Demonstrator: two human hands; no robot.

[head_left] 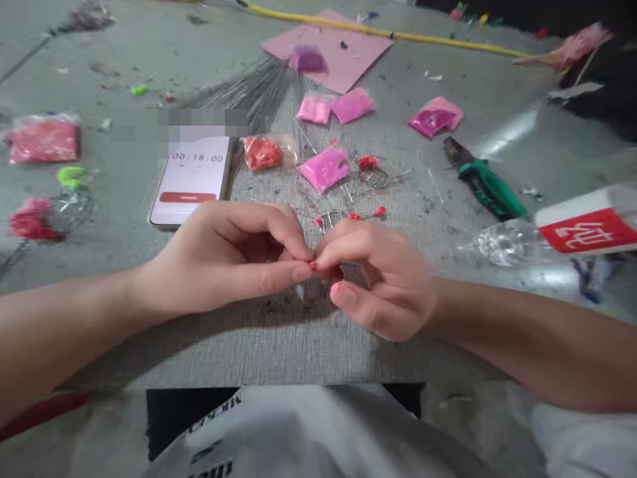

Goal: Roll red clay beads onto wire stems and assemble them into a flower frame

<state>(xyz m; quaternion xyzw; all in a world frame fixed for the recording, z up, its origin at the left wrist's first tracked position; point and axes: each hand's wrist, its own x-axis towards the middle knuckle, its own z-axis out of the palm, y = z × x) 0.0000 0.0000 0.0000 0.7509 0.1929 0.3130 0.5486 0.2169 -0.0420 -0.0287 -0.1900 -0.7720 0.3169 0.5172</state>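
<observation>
My left hand (239,255) pinches a tiny red piece of modelling clay (313,265) between thumb and forefinger. Close against it, the curled forefinger of my right hand (381,279) touches or nearly touches the piece. The right thumb stands apart, with a small pink bit of clay (335,288) on its tip. Just beyond the hands lie small wire pieces with red clay blobs (380,210), partly hidden by my right hand. A bag of orange-red clay (263,153) and a bag of bright pink clay (326,168) rest behind them.
A phone (192,176) showing a timer lies left of centre. Green-handled pliers (490,189) and a plastic bottle (572,226) on its side are at the right. Thin wires (249,89), pink clay bags (352,105), a pink sheet (343,63) and a yellow cord (398,34) lie farther back.
</observation>
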